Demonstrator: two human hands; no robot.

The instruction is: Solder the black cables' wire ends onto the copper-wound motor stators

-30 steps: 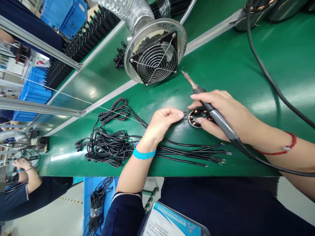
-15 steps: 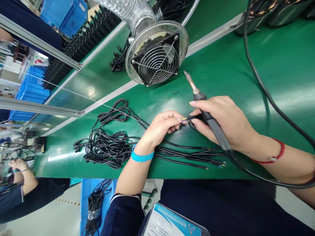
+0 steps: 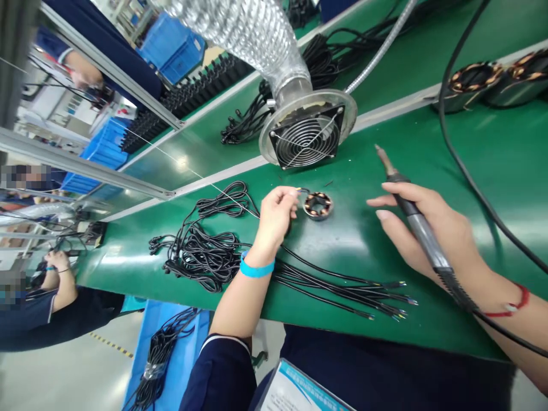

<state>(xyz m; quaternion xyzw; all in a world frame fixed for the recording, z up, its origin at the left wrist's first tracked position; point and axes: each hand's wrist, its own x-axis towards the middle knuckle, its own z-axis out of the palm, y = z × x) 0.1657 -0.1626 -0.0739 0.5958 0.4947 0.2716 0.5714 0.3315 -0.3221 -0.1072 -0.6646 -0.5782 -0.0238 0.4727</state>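
Observation:
My left hand point(image 3: 277, 214), with a blue band at the wrist, pinches a thin wire with a yellow end. Beside its fingertips a small ring-shaped motor stator point(image 3: 317, 216) with copper windings lies on the green bench, and a short black lead point(image 3: 305, 190) runs between the two. Over to the right, my right hand point(image 3: 440, 234) is closed around a soldering iron point(image 3: 417, 222), its tip pointing up and away from me. Under my left forearm, several black cables point(image 3: 342, 288) stretch rightward, their stripped ends showing coloured wires.
A fume extractor fan point(image 3: 306, 142) on a silver duct point(image 3: 274, 43) hangs beyond my hands. Larger stators point(image 3: 464, 97) stand at the far right. Coiled black cables point(image 3: 209, 254) lie left. A blue bin point(image 3: 143, 337) sits below the bench edge. Co-workers are at left.
My right hand has drawn away to the right with the soldering iron, uncovering the stator. My left hand still pinches the wire. The whole view has shifted.

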